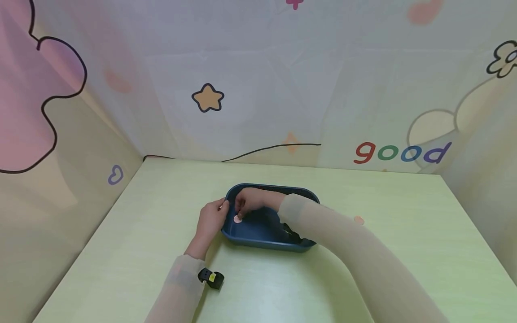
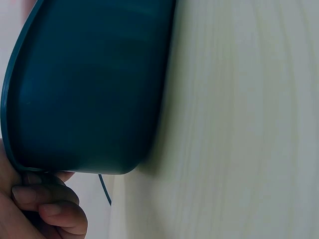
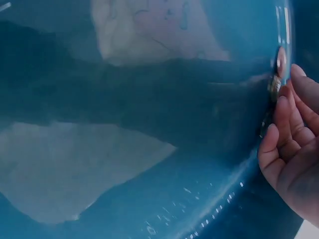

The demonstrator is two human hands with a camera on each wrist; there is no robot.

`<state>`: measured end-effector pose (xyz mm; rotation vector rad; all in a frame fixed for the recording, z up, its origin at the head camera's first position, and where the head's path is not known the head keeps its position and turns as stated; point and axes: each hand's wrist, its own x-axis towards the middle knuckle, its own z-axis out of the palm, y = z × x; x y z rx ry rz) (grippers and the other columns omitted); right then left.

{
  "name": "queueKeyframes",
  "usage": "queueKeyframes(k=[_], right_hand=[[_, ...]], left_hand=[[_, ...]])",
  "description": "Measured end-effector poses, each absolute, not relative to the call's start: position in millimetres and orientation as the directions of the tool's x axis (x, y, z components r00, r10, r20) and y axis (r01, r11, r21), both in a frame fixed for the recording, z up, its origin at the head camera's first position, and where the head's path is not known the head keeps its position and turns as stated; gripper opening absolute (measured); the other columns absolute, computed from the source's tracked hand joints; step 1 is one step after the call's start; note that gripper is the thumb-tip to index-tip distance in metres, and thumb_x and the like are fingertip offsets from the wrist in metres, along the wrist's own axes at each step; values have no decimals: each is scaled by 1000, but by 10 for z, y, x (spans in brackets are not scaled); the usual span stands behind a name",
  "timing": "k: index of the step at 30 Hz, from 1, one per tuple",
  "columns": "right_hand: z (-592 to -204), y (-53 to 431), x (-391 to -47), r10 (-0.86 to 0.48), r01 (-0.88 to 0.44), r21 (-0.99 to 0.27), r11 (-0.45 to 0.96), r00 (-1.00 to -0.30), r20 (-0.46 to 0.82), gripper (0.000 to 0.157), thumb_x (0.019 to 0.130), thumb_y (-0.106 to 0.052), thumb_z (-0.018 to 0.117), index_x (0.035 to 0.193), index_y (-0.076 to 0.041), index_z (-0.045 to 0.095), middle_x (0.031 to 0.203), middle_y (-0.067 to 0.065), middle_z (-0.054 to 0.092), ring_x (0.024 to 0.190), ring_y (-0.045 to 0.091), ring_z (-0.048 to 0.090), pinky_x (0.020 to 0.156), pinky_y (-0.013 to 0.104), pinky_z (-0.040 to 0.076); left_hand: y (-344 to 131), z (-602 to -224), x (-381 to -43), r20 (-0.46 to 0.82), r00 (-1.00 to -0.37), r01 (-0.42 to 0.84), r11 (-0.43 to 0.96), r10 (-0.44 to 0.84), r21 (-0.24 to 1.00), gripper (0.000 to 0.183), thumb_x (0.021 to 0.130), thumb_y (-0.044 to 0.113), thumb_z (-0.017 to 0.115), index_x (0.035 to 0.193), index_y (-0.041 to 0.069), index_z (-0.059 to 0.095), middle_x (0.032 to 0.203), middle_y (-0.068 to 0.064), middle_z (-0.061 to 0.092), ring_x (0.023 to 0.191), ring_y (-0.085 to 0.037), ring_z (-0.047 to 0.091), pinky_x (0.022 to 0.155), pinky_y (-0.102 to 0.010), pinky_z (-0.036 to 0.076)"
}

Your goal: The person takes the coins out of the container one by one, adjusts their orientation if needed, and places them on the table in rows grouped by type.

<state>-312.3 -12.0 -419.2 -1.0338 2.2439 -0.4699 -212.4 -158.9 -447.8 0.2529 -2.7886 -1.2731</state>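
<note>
A dark blue rectangular tray [image 1: 258, 245] with rounded corners stands on the table. At its left end my left hand [image 1: 212, 220] grips the rim, fingers curled against the outer wall in the left wrist view. Inside the tray, my right hand [image 1: 251, 200] reaches down near the left end, its fingertips pinching at a small pale pink disc [image 1: 237, 219]. The right wrist view shows the disc [image 3: 282, 62] by the thumb, and a small gold-toned piece [image 3: 274, 88] beside the fingers. How firmly the disc is held is hard to see.
Another small pink disc [image 1: 359, 220] lies on the pale green table [image 1: 404, 251], right of the tray. Dark objects [image 1: 291, 232] show in the tray beside the right sleeve. A black strapped device [image 1: 212, 278] sits on the left wrist. A printed cloth [image 1: 250, 107] hangs behind the table.
</note>
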Motion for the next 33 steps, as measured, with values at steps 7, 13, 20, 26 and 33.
queueKeyframes(k=[7,13,20,26,33], right_hand=[[-4275,-178,-3090,-787,-596,-516,615,-504,-356,19,93,-12,74,108,0,71,98,8,70,81,9,55,74,17,43],[-4293,-201,-3066,-777,-600,-497,628,-528,-344,12,93,-11,75,100,-2,71,89,3,64,79,11,52,72,18,41],[-4298,-161,-3084,-766,-605,-474,639,-558,-319,9,95,-12,71,90,-4,74,80,-1,63,74,10,52,68,18,39],[-4257,-118,-3115,-766,-604,-475,640,-552,-329,13,98,-8,64,94,-3,76,82,0,65,74,9,53,68,17,40],[-4182,-52,-3132,-775,-582,-522,624,-545,-319,16,99,-7,61,96,-2,76,86,5,71,72,6,58,68,16,46]], left_hand=[[-1596,-4472,-2132,-16,-984,-128,631,-180,765,40,105,21,49,136,-1,64,81,-13,64,75,-22,55,59,-24,36],[-1600,-4469,-2129,-20,-984,-130,628,-179,767,40,106,20,48,135,-1,64,85,-15,65,78,-23,56,61,-24,37],[-1585,-4478,-2118,-16,-983,-129,625,-183,770,40,106,21,48,135,0,65,113,-22,73,87,-27,60,63,-24,39],[-1586,-4479,-2119,11,-983,-111,639,-183,761,39,105,21,49,133,0,67,103,-19,74,86,-25,60,67,-25,41],[-1582,-4482,-2123,0,-984,-117,642,-179,758,40,105,22,49,134,1,67,75,-7,58,76,-22,55,62,-25,36]])
